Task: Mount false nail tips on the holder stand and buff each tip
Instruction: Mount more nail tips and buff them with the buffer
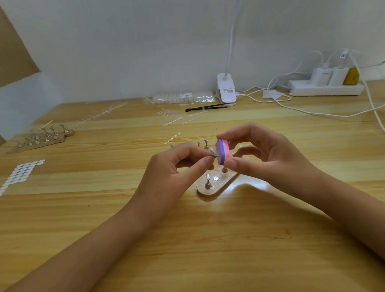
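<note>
One clear nail tip (213,155), likely light and springy, pinched in left hand (181,167); foam buffer block (223,152) gripped by right hand (264,156); hold near base; press lightly.

The nail tip (213,155) pinched in the left hand (177,169) is tiny and see-through, so its shape is hard to tell. Fingers of the right hand (269,158) cover the far end of the buffer block (223,152). The 2 hands hide the middle of the holder stand (209,189) just under the grip. Far left of the grip, another stand (42,138) looks blurry. Behind the grip, the lamp (226,89) runs off the top edge, and its label is too small to read. The 2 arms are cut off by the edges.
</note>
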`<state>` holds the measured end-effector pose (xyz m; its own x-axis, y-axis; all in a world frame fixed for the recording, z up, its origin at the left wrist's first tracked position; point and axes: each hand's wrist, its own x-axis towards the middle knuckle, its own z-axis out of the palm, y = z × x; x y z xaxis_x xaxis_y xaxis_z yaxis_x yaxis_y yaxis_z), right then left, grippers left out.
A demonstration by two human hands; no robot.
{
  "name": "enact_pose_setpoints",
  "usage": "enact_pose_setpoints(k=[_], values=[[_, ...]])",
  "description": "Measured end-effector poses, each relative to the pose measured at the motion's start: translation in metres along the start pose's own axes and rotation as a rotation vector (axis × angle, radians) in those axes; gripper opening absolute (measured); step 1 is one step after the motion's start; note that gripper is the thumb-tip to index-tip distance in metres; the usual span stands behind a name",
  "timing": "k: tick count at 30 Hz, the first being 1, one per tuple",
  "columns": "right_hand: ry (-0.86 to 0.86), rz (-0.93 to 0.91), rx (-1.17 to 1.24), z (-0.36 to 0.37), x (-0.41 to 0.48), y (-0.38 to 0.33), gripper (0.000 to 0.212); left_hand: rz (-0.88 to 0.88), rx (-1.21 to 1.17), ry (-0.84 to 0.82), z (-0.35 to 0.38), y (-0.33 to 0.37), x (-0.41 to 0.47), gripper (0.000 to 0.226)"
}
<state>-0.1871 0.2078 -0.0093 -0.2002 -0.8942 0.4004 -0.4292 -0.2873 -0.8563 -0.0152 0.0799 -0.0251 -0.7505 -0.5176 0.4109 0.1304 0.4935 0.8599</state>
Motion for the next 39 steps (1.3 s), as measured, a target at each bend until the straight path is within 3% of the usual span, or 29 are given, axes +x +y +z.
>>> enact_pose_setpoints(k=[15,19,24,29,35,39], values=[[0.001,-0.029,-0.023,0.001,0.000,0.006,0.039,0.038,-0.010,-0.009,0.001,0.000,0.002,0.009],[0.088,0.001,-0.009,-0.002,0.002,0.007,0.041,0.039,-0.008,-0.019,0.002,-0.001,0.002,0.009],[0.031,-0.057,-0.013,0.004,-0.001,0.005,0.038,0.042,0.011,-0.027,0.003,-0.001,0.002,0.008],[0.162,0.000,-0.022,0.002,0.002,0.009,0.042,0.032,0.000,-0.017,0.003,-0.003,0.002,0.007],[0.083,-0.092,-0.074,0.008,-0.001,0.006,0.040,0.058,-0.004,-0.027,0.004,-0.001,0.002,0.010],[0.242,0.024,-0.069,0.002,0.003,0.010,0.045,0.055,-0.012,-0.021,0.005,-0.001,0.002,0.009]])
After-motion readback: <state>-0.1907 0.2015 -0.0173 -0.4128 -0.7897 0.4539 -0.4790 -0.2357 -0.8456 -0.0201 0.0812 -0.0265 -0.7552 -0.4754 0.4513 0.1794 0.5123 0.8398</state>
